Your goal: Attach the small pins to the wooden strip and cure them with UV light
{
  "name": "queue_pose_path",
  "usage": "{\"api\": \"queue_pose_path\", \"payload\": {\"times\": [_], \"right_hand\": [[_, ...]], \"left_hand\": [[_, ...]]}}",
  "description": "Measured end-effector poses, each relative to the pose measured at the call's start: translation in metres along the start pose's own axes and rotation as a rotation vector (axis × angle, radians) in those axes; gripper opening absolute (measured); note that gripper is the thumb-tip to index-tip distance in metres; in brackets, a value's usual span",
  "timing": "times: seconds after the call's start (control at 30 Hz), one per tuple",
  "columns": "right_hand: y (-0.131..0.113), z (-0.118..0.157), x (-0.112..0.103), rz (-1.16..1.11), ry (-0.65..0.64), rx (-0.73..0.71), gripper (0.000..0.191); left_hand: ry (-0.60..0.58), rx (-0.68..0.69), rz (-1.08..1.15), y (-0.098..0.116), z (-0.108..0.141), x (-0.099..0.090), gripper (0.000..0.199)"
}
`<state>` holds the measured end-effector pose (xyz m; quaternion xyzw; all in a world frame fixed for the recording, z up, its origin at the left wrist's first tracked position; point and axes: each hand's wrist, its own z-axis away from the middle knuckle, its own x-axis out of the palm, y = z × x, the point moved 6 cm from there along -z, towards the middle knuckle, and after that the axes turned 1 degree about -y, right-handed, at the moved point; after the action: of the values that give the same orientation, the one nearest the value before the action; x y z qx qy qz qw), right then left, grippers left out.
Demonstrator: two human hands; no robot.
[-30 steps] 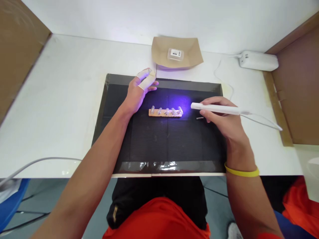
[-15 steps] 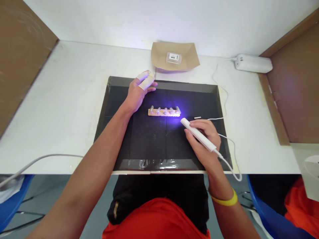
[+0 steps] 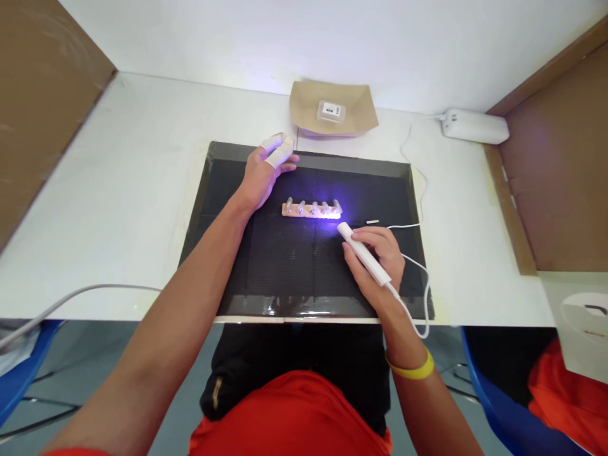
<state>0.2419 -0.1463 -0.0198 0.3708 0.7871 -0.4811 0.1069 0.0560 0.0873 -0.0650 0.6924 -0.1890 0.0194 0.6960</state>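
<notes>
In my right hand (image 3: 382,256) is a slim white handheld UV lamp (image 3: 365,254), with a white cable running from its lower end. Its head points left and sheds violet light on a peach-coloured strip (image 3: 295,213). Several clear nail tips (image 3: 314,207) stand along that strip, tilted at slightly different angles. The lamp is close to the strip's right end but apart from it. My left hand (image 3: 266,168) rests on the mat's far left part, fingers stretched out and holding nothing visible. Pale finger cots (image 3: 281,152) cover two of its fingers.
Beneath the strip lies a black mat (image 3: 275,266) with taped edges. Behind it stands a cardboard tray (image 3: 304,117) holding a clear plastic box (image 3: 331,111). A small pale stick (image 3: 373,221) lies right of the strip. The lamp's cable leads toward a white power bank-like block (image 3: 475,126).
My right hand and the lamp have shifted a little left, keeping the light on the strip's right part. My left hand stays in place. The view has moved slightly.
</notes>
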Motion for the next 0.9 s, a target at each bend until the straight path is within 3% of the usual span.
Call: {"api": "queue_pose_path", "payload": {"times": [0.9], "right_hand": [[-0.0004,0.0004,-0.0039,0.024,0.033,-0.038,0.023]], "left_hand": [[0.009,0.002,0.025,-0.0012,-0.0020,-0.0008,0.026]]}}
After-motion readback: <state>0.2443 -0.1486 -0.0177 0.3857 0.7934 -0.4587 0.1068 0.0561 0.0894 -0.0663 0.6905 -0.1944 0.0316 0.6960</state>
